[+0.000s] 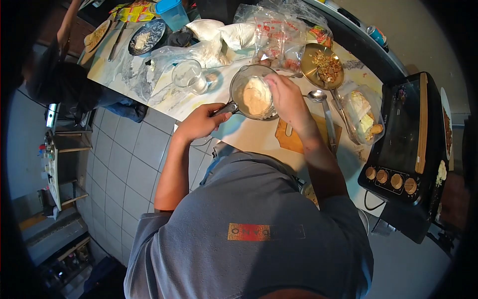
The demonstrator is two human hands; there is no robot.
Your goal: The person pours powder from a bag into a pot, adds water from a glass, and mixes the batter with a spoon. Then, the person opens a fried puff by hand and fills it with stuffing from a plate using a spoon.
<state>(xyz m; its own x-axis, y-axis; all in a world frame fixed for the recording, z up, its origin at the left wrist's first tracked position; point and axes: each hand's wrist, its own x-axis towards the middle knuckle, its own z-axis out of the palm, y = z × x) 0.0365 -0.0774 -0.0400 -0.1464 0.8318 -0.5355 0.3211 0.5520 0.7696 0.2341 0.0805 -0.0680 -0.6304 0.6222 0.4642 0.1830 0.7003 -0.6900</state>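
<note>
My left hand (201, 121) is closed around the dark handle (230, 108) of a round grey pan (239, 79) at the table's front edge. Inside the pan lies pale, flour-like powder (255, 103). Over the pan's right side, my right hand (286, 97) has its fingers curled down, right against a whitish mass (260, 85). Whether those fingers grip a small see-through container or the mass itself, I cannot tell. A wooden board (289, 135) is below my right wrist, and a spoon (316, 96) rests to its right.
A clear jug (188, 75) stands left of the pan, with plastic bags (279, 37) behind. To the right are a frying pan (311, 55) of chopped food, a plastic tub (366, 107) and a black toaster oven (398, 144). Another person (64, 82) stands at far left.
</note>
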